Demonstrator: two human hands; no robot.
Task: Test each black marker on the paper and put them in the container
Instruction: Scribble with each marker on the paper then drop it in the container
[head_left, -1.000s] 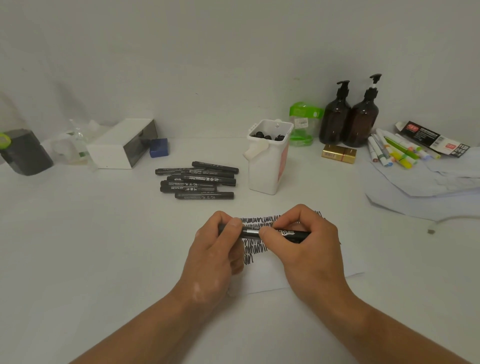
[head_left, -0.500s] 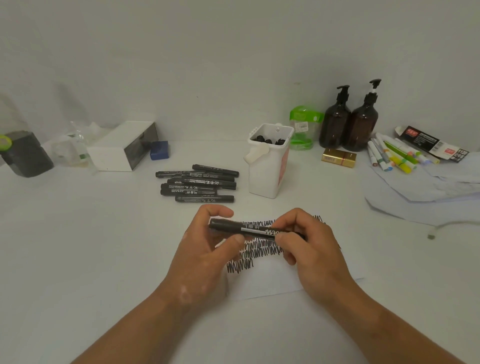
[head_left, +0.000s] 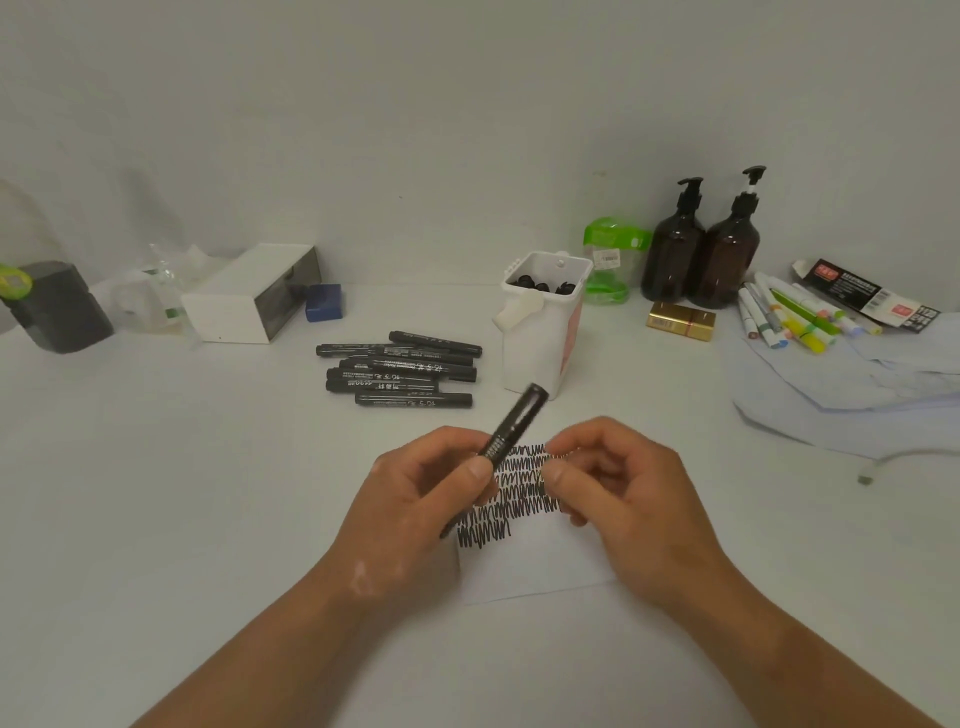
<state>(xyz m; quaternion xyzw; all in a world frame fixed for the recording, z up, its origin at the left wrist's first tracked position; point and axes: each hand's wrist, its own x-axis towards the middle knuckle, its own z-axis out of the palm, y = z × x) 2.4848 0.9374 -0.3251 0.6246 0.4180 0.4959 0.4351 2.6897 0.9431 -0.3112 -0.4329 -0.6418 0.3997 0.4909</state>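
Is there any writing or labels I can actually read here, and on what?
None reads clearly.
Held marker: white print, blurred.
Marker pile: white print, too small.
Black packet: red label, blurred.
Green jar: sticker, unreadable.
Gold box: label, blurred.

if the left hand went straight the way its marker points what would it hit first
Probably the white container: the marker in the left hand points up-right at its lower wall, though the gap between them is unclear.
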